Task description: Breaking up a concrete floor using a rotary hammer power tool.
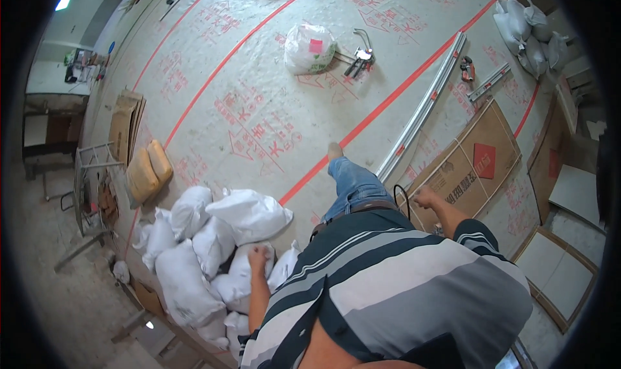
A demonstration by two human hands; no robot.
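Observation:
My left hand (pixel 257 257) hangs at my side with its fingers curled in and nothing visible in it. Below it in the picture lies a pile of stuffed white sacks (pixel 187 281). My right hand (pixel 425 199) is out to the right, its fingers also curled, with no held thing showing. A thin black cable loop (pixel 402 193) stands out beside my waist, near that hand; I cannot tell if they touch. Behind the right hand a flat cardboard box (pixel 462 165), bound with straps, lies on the floor. One foot (pixel 334 151) is forward on the floor covering.
Long metal profiles (pixel 424 103) lie ahead to the right, with an orange-and-black power tool (pixel 467 69) beside them. Farther ahead are a filled clear plastic bag (pixel 310 48) and a metal tool (pixel 360 55). Yellow sacks (pixel 149 171) lie left, more white sacks (pixel 521 29) far right.

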